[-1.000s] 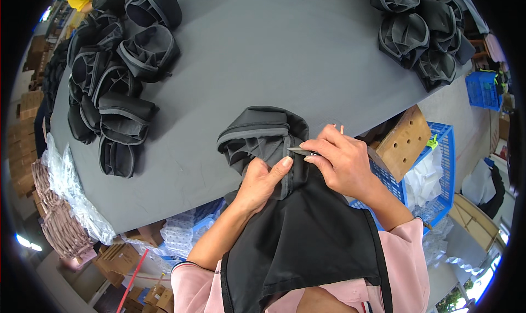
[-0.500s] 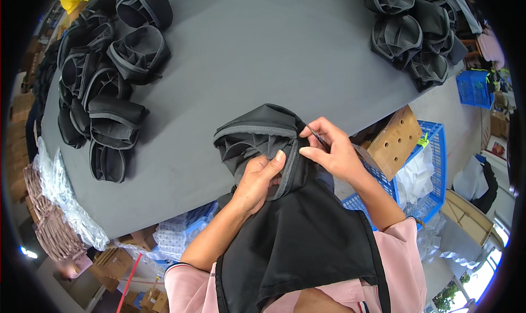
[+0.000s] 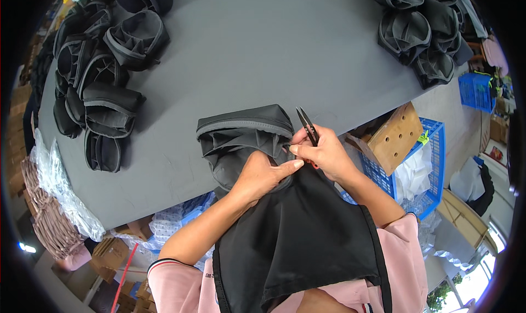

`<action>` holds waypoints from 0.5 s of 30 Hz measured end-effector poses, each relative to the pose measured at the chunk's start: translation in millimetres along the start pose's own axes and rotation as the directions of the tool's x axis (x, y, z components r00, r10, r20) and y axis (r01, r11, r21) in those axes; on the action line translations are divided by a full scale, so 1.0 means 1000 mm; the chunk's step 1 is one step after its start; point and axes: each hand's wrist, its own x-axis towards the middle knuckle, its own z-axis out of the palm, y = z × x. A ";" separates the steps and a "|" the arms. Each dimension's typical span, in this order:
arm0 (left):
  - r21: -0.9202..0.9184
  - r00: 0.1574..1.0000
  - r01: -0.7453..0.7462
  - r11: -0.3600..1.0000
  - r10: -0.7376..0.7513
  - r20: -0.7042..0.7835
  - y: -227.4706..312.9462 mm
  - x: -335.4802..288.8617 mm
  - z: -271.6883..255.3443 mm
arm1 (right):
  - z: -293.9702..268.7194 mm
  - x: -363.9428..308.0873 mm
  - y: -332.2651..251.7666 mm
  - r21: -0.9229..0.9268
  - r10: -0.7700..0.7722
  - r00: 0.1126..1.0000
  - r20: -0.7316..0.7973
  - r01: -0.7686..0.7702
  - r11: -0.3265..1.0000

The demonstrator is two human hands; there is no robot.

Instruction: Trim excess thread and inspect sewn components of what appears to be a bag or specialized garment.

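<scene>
A black zippered pouch (image 3: 235,124) with grey edging lies opened at the table's near edge, its folded inner dividers showing. My left hand (image 3: 260,173) reaches into the near side of its mouth and grips the edge, thumb on top pointing right. Against the pouch's right corner, my right hand (image 3: 326,154) pinches the edging between thumb and forefinger. Tucked in that same hand is a pair of black thread snips (image 3: 307,124), blades pointing up and away from the fabric. My left fingers are partly hidden inside the pouch.
Similar black pouches are heaped on the grey table (image 3: 230,55), one pile (image 3: 112,104) at left and another (image 3: 405,33) at far right. A blue crate (image 3: 433,165) with a holed wooden board (image 3: 395,140) stands right of me. Clear plastic wrap (image 3: 76,198) hangs at the left edge.
The pouch has turned and shifted slightly left. My right hand has moved a little down and inward to its corner, and the snips now show plainly, pointing up.
</scene>
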 end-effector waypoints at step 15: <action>-0.265 0.986 -0.147 0.953 0.122 -0.109 0.004 0.012 0.007 | 0.015 0.032 0.006 -0.180 -0.187 0.979 -0.083 0.170 0.969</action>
